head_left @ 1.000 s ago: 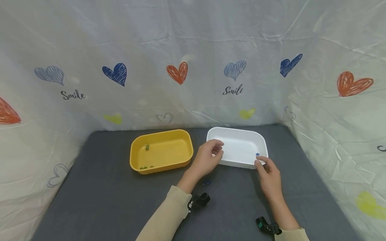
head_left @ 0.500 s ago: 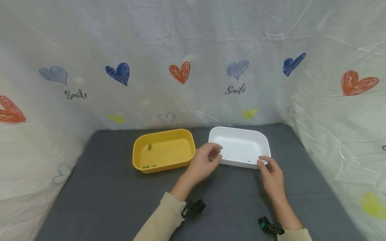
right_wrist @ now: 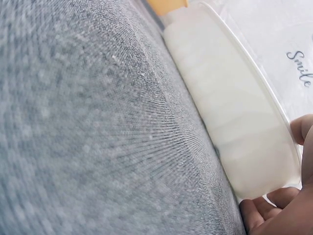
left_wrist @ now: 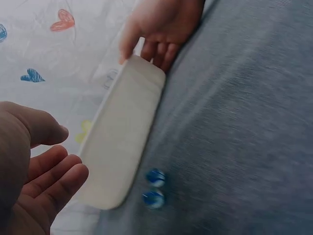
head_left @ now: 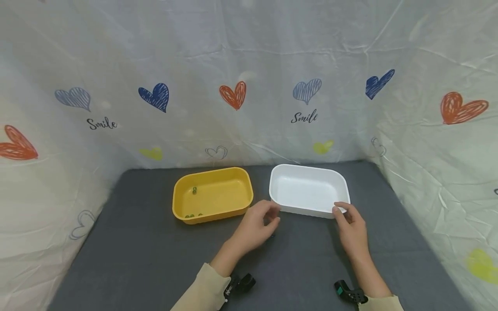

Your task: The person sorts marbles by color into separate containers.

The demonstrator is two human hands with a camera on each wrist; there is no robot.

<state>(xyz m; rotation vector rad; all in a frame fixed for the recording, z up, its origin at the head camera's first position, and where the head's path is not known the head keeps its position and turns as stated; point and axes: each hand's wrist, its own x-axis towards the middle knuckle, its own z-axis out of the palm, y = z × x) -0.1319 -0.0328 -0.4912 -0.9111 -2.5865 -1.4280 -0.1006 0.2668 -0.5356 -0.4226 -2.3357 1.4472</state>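
Note:
My right hand (head_left: 352,231) grips the near right corner of a white plastic tray (head_left: 307,211), thumb at the rim and fingers against the outer wall. Left of that tray, my left hand (head_left: 254,226) hovers over the cloth with its fingers loosely bent and nothing between them. Two blue marbles, an upper marble (left_wrist: 155,177) and a lower marble (left_wrist: 153,199), lie on the cloth by the tray's near side in the left wrist view. From the head, the left hand mostly covers them. No marble shows inside the white tray; its near wall hides part of the floor.
A yellow tray (head_left: 214,215) stands to the left, holding several green marbles (head_left: 194,190). Dark grey cloth (head_left: 155,259) covers the table. Behind the trays hangs a pale curtain (head_left: 264,138) printed with hearts.
My left hand has drawn back from the white tray towards the marbles on the cloth. A blue marble rolled left along the tray's near side and dropped from sight. The right hand keeps its grip.

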